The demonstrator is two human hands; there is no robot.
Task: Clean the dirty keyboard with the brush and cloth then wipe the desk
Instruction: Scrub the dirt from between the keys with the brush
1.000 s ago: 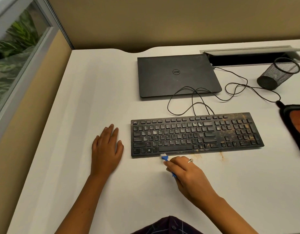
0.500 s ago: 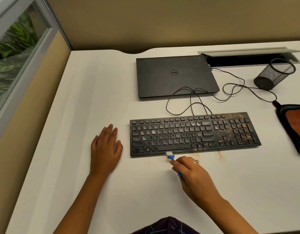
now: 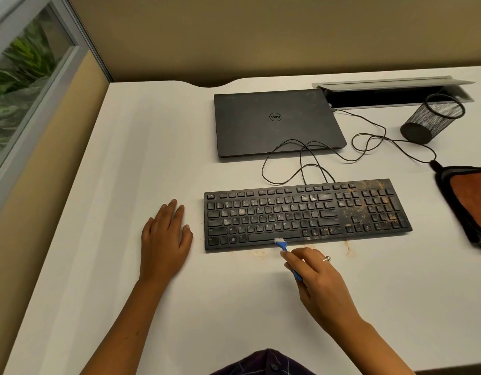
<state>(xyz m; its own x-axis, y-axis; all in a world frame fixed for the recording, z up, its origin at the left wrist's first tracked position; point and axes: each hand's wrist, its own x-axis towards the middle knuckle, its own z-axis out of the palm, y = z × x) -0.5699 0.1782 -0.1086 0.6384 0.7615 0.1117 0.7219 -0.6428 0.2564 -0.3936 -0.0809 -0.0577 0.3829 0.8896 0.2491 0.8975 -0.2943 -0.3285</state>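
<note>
Rightward along the front row goes the small blue-handled brush with white bristles [image 3: 282,243]; a second ago its tip sat below the left end of the space bar, now it rests at the bar's right end, on the near edge of the dirty black keyboard [image 3: 307,215]. Right hand [image 3: 317,282] grip: fingers pinched round the brush handle, bristles touching the keys. Left hand [image 3: 165,239] lies flat and spread on the white table [image 3: 125,163], just beside the keyboard's left end, not touching it and unmoved.

Brown grit is thickest over the number pad and arrow keys, with small drifts already on the table along the front edge.

Risks, as I judge them:
- Nothing braces the keyboard; a firm stroke could slide it.
- Strokes towards me push grit onto the table, more to wipe.
- The thin black cable [image 3: 301,163] loops loose behind; a shifted keyboard could drag it.
- The orange cloth with dark border [image 3: 469,198] lies well apart at right; grit flicked that way would foul it.
</note>
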